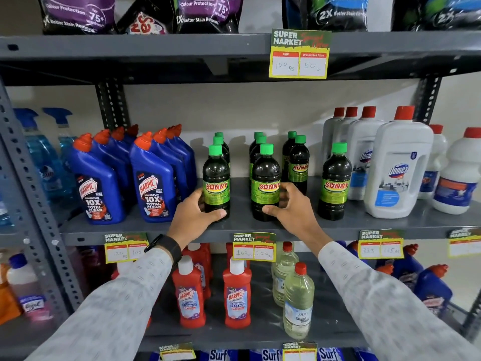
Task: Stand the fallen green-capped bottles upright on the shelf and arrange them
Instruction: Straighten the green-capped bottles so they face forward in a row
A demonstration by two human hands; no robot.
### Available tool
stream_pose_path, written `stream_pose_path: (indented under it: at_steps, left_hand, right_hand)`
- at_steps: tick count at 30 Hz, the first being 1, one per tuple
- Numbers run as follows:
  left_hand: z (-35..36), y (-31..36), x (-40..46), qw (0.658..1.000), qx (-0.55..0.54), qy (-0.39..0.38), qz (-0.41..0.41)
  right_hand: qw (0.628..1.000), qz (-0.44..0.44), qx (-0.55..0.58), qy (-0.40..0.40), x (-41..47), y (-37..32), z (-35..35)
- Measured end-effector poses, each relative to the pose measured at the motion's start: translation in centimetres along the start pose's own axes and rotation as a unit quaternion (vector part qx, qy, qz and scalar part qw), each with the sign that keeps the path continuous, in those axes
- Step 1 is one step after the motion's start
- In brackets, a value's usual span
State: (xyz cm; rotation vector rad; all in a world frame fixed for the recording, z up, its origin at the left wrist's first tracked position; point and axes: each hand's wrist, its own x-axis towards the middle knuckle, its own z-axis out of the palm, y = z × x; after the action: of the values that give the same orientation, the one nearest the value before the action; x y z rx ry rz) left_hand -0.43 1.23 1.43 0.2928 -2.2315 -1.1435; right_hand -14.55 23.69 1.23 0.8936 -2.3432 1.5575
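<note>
Several dark bottles with green caps and "SUNNY" labels stand upright on the grey middle shelf (260,229), in rows running front to back. My left hand (196,216) grips the base of the front left bottle (216,178). My right hand (291,207) wraps the lower part of the front middle bottle (265,178). A further green-capped bottle (335,178) stands alone at the front right, untouched. Two more (298,162) stand behind, right of the middle row. None lies on its side.
Blue Harpic bottles (153,183) crowd the left of the same shelf, white Domex bottles (398,165) the right. Price tags (253,247) hang on the shelf edge. Red Harpic bottles (236,293) and clear bottles (298,303) stand on the shelf below. Detergent pouches (205,14) sit above.
</note>
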Motion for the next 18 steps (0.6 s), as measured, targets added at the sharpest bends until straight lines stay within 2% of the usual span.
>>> stream_pose_path:
  at_steps: [6, 12, 18]
  left_hand:
    - [0.2, 0.5, -0.9, 1.000, 0.016, 0.010, 0.018]
    - [0.6, 0.2, -2.5, 0.992, 0.090, 0.056, 0.064]
    - [0.5, -0.4, -1.9, 0.995, 0.062, 0.060, 0.040]
  right_hand:
    - [1.000, 0.009, 0.016, -0.006, -0.5, -0.2, -0.2]
    - [0.999, 0.017, 0.014, -0.025, -0.6, -0.2, -0.1]
    - [1.000, 0.023, -0.018, -0.006, -0.6, -0.4, 0.5]
